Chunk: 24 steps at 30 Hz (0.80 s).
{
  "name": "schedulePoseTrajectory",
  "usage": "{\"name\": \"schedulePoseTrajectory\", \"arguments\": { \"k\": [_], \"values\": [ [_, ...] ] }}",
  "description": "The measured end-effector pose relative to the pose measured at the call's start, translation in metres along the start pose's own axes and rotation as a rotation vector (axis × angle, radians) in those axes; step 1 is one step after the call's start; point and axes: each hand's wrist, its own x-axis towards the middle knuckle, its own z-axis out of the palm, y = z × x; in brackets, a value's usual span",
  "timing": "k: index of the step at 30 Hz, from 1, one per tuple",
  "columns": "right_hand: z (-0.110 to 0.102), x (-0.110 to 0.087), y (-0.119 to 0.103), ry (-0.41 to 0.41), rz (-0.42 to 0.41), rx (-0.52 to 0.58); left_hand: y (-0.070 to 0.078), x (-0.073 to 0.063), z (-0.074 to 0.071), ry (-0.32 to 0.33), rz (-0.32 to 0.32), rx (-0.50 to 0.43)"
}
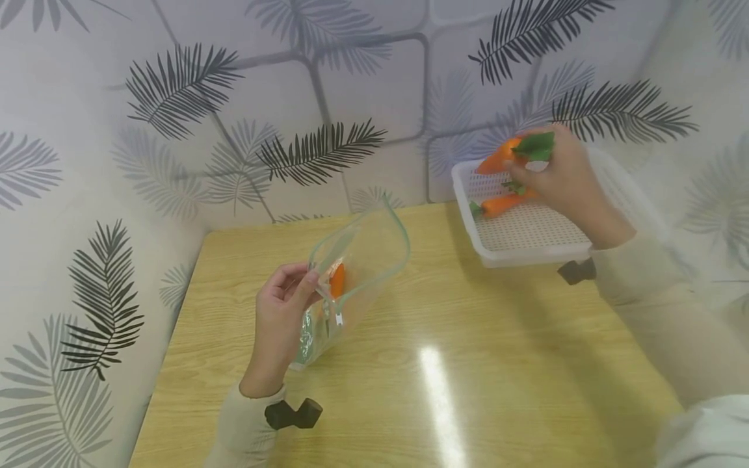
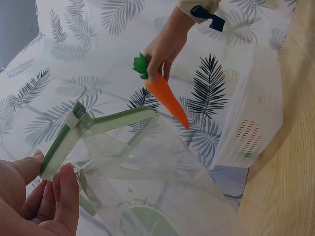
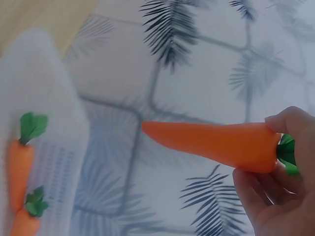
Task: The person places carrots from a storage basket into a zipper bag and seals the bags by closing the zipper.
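My left hand (image 1: 283, 318) pinches the rim of a clear zip bag (image 1: 374, 260) with a green-edged mouth, which stands open above the table. An orange carrot (image 1: 337, 281) shows inside the bag. My right hand (image 1: 558, 172) holds another carrot (image 3: 216, 145) by its thick end near the green leaves, raised over the white basket (image 1: 526, 260). In the left wrist view this held carrot (image 2: 167, 101) tilts with its tip downward. Below it, more carrots (image 1: 502, 205) lie in the basket; the right wrist view shows two of them (image 3: 20, 169).
The wooden table (image 1: 374, 403) meets a leaf-patterned wall (image 1: 234, 130) along its back edge. At the table's back right stands the perforated basket, close to the wall. A bright light reflection lies across the tabletop's middle.
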Motion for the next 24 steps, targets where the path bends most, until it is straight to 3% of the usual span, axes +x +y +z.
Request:
{"name": "schedulePoseTrajectory", "arguments": {
  "k": [6, 14, 24],
  "values": [
    [-0.008, -0.004, -0.035, 0.079, 0.007, 0.191, 0.001, 0.000, 0.000, -0.001, 0.004, 0.010],
    [-0.010, -0.013, -0.083, 0.071, 0.032, 0.487, 0.003, -0.001, 0.001, 0.013, -0.015, 0.011],
    [0.008, -0.020, -0.104, -0.028, -0.053, 0.585, 0.002, -0.001, 0.002, 0.015, -0.014, 0.011]
  ]
}}
